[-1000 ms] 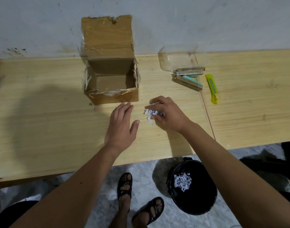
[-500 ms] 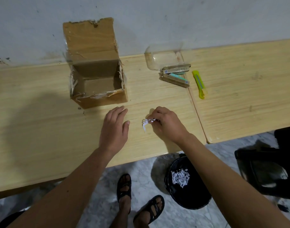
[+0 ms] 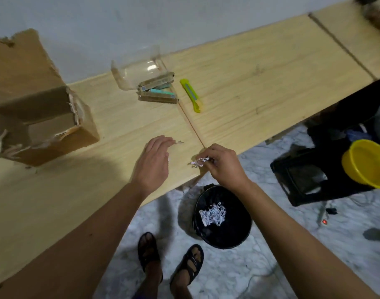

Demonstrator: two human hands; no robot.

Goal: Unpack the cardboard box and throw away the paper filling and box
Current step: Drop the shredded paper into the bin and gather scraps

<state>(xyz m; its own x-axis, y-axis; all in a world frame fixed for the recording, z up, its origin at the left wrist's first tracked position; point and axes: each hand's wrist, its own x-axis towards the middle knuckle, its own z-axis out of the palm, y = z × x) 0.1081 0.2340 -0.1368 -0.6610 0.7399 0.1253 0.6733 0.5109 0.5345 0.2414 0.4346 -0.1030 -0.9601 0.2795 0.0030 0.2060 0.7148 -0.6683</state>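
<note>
The open cardboard box [image 3: 44,117] stands on the wooden table [image 3: 238,87] at the left, its flap up and its inside looking bare. My right hand [image 3: 223,165] is at the table's front edge, pinching a small wad of shredded white paper [image 3: 198,162]. My left hand [image 3: 153,160] lies flat on the table beside it, fingers apart, with a tiny paper scrap [image 3: 179,142] at its fingertips. Below the table edge a black bin [image 3: 223,216] on the floor holds a clump of shredded paper [image 3: 212,213].
A clear plastic container [image 3: 137,72], flat staple boxes [image 3: 157,91] and a yellow-green utility knife [image 3: 191,94] lie further back on the table. A black crate [image 3: 303,180] and a yellow bowl [image 3: 368,166] stand at the right. My sandalled feet [image 3: 169,260] are beside the bin.
My right hand has drawn the paper wad back toward the table's front edge, above the bin. The view has swung to the right, so the box now sits at the far left.
</note>
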